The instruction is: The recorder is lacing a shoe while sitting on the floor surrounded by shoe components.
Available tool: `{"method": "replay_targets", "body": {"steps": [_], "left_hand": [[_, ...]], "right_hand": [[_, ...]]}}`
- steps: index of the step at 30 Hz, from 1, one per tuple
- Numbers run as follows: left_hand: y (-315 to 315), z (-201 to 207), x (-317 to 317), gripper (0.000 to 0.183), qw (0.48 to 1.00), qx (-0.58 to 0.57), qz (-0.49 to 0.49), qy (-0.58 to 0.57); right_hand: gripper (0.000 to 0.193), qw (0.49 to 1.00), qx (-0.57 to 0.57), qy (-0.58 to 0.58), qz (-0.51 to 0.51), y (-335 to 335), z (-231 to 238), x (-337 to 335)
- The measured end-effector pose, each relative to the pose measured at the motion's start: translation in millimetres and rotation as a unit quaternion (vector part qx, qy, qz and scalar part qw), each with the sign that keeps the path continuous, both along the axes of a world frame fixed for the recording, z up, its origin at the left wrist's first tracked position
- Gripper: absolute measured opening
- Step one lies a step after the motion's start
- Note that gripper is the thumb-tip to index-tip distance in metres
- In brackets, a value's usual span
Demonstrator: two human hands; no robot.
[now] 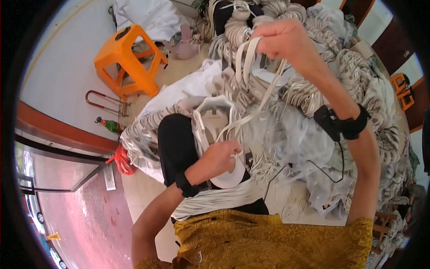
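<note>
A white and beige shoe upper (216, 120) lies across my lap, its collar pointing away from me and its rounded white toe towards me. My left hand (219, 158) is closed in a pinch over its lacing area, with a bit of pale lace at the fingertips. Up and to the right, my right hand (282, 42) is closed around a flat cream shoelace (257, 115). From the raised fist the lace runs slanting down to the shoe, and a loop hangs beside the fist. A bundle of white laces (215, 201) rests on my lap.
Stacks of similar shoe uppers (354, 71) and clear plastic bags (291, 139) crowd the floor ahead and right. An orange stool (130, 58) stands far left, near a green bottle (109, 125) and a red plastic bag (122, 160). Loose laces (268, 172) lie right of my lap.
</note>
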State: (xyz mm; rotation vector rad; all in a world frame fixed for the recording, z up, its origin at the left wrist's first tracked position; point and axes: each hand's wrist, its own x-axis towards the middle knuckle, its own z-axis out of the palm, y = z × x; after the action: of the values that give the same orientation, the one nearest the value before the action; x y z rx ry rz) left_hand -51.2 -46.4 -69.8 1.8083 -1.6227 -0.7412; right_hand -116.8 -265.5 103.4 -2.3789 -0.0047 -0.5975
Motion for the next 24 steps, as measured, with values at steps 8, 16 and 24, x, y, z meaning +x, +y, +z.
{"method": "replay_targets", "body": {"steps": [8, 16, 24], "left_hand": [[6, 16, -2, 0.027, 0.991, 0.097, 0.007, 0.087], [9, 17, 4, 0.018, 0.977, 0.162, -0.002, 0.14], [18, 11, -7, 0.015, 0.998, 0.033, -0.044, -0.043]], "right_hand": [[0.01, 0.989, 0.141, -0.026, 0.026, 15, -1, -7], [0.009, 0.991, 0.131, 0.001, 0.022, 11, -5, -7], [0.01, 0.995, 0.1, -0.017, 0.008, 14, -5, -7]]}}
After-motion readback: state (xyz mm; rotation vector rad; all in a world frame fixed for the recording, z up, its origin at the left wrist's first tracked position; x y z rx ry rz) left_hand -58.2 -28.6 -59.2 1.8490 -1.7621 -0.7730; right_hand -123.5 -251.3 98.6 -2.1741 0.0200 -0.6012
